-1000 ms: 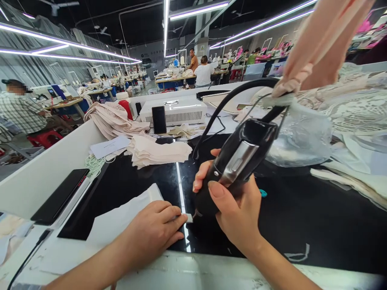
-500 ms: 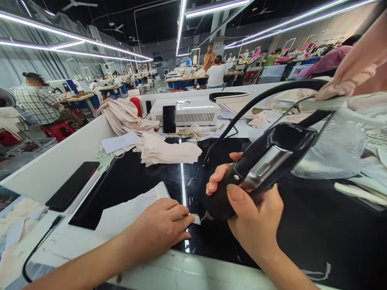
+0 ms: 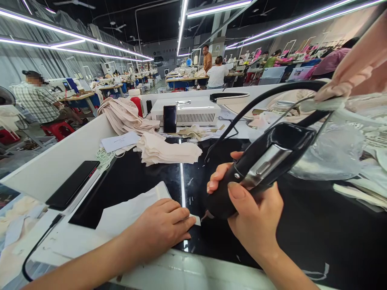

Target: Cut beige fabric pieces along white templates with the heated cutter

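My right hand (image 3: 255,217) is wrapped round a black corded hand tool (image 3: 263,165) with a silvery plate on its side, tilted with its rounded lower end down over the black glossy tabletop (image 3: 145,189). My left hand (image 3: 165,223) lies palm down, fingers stretched out, on a piece of white cloth (image 3: 133,211). A narrow tip of the cloth shows past my left fingertips, close to the tool's lower end. Where that end meets the cloth or tabletop is hidden. From the tool's top, a thick black cable (image 3: 263,98) loops away behind it.
Folded pale cloth pieces (image 3: 169,149) lie ahead, before a white vented box (image 3: 186,110) and a standing phone (image 3: 169,119). A black power bank-like slab (image 3: 72,185) is at left. Pale fabric hangs at upper right near a clear plastic bag (image 3: 329,153). Other people sit at sewing tables beyond.
Both hands, the tool and the cloth stay almost in place. In the background, the standing person in the orange-brown top has shifted slightly.
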### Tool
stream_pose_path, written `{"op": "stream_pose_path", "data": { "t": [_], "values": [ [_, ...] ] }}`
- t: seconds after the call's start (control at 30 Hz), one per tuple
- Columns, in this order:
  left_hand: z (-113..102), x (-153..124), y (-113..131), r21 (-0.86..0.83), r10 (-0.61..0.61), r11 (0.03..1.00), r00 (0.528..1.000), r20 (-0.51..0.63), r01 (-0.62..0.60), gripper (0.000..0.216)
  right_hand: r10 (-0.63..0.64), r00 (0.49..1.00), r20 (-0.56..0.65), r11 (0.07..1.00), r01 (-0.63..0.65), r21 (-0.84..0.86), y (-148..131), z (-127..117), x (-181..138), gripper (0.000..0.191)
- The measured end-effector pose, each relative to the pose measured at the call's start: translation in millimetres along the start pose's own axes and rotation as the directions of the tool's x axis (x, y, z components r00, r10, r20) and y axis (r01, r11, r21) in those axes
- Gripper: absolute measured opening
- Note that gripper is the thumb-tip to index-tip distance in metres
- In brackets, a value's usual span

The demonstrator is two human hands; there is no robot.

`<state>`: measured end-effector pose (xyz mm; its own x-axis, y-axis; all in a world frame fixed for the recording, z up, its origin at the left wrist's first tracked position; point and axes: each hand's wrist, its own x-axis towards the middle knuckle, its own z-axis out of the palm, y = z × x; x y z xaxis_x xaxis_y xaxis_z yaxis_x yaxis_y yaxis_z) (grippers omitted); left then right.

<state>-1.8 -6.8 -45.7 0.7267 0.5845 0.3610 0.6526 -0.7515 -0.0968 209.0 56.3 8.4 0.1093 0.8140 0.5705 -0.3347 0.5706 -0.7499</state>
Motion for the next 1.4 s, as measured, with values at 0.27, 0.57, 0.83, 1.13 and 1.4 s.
{"op": "stream_pose_path", "data": {
  "t": [0.27, 0.57, 0.83, 1.13, 1.4],
  "values": [
    [3, -2, 3, 0.008, 0.003, 1.000, 1.000, -0.005, -0.003, 0.029, -0.010, 1.000, -0.024, 1.000, 0.011, 0.028, 1, 1, 3, 0.043],
    [3, 3, 5, -0.002, 0.020, 1.000, 0.988, -0.154, -0.021, 0.018, 0.003, 1.000, 0.001, 0.998, -0.003, 0.064, -1, 4, 2, 0.046],
    [6, -1, 3, -0.019, 0.006, 1.000, 0.998, -0.057, -0.007, 0.025, 0.014, 1.000, 0.002, 0.999, -0.014, 0.045, -1, 2, 3, 0.040],
    [7, 1, -2, -0.035, 0.016, 0.999, 0.992, -0.125, -0.020, 0.021, 0.027, 1.000, 0.006, 0.999, -0.027, 0.047, -3, 3, -5, 0.045],
    [5, -3, -12, -0.187, -0.029, 0.982, 0.996, -0.087, 0.012, 0.017, 0.032, 0.999, 0.011, 0.999, -0.032, -0.007, -4, -1, -7, 0.038]
  ]
}}
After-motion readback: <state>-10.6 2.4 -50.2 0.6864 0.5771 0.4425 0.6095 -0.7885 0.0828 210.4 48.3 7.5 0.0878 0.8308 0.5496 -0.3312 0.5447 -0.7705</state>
